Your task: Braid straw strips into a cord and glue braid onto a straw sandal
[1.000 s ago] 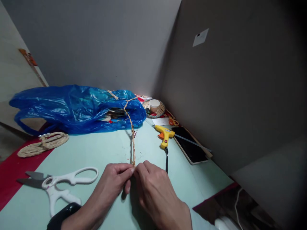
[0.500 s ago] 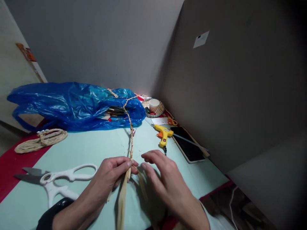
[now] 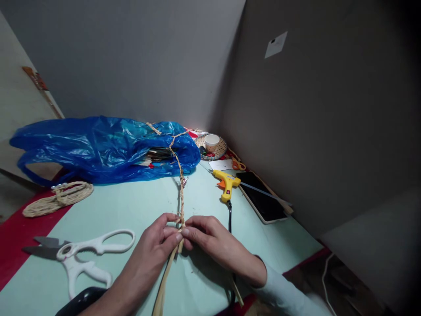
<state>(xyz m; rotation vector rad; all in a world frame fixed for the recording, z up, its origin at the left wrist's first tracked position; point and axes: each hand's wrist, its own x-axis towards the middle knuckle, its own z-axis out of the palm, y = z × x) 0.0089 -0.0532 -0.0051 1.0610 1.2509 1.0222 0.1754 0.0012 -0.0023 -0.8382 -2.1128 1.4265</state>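
Note:
A thin braid of dried straw-coloured fibre (image 3: pixel 182 193) stretches from the blue bag down to my fingers. My left hand (image 3: pixel 161 241) pinches its near end from the left, thumb and fingers closed. From the right, my right hand (image 3: pixel 210 237) grips the same spot, its thumb and forefinger against the strands. Loose flat strips (image 3: pixel 162 281) hang below the hands toward the table's front edge. Another strip end (image 3: pixel 237 294) shows beneath my right forearm. The fingers partly hide the point where the strands cross.
White-handled scissors (image 3: pixel 88 250) lie left, near a woven sandal-shaped piece (image 3: pixel 59 199). A blue plastic bag (image 3: pixel 82 149) fills the back left. A yellow glue gun (image 3: pixel 226 182), a tablet-like device (image 3: pixel 263 197), orange-handled scissors (image 3: pixel 238 164) and a basket tray (image 3: pixel 222 149) with a white cup (image 3: pixel 211 140) are right.
My right hand has moved left from beside the braid and closed on its near end. The left hand keeps its pinch there. The view has shifted slightly.

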